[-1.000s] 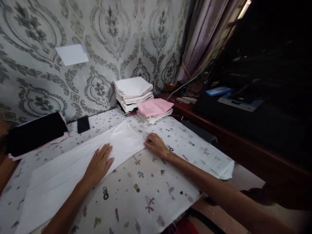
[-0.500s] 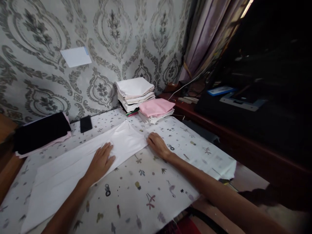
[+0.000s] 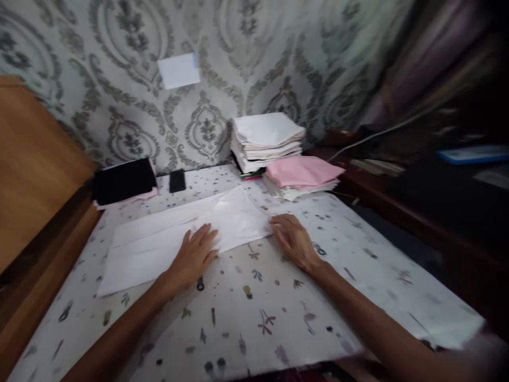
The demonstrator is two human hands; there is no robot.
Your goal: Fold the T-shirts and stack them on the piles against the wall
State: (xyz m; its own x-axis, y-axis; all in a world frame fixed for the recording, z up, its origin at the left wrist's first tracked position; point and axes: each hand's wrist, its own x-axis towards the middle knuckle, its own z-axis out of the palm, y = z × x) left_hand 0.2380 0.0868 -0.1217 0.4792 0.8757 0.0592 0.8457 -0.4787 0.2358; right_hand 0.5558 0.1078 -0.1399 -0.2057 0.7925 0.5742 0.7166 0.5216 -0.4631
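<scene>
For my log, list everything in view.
Long fabric cloth: one, white, centre
Patterned tablecloth: one, white, underneath
Tall fabric stack: one, mostly white, back
Low fabric stack: one, pink top, beside it
Fabric bundle: one, black over pink, back left
Rectangular slab: one, black, beside bundle
Paper sheet: one, white, wall
Damask wallpaper: one, grey, behind
Wooden panel: one, brown, left
Wooden surface: one, reddish, right
Flat pile: one, pale, right
Cable: one, pale, right
Curtain: one, purplish, right
Flat object: one, blue, right
Left hand: one, on cloth
Right hand: one, cloth's edge
</scene>
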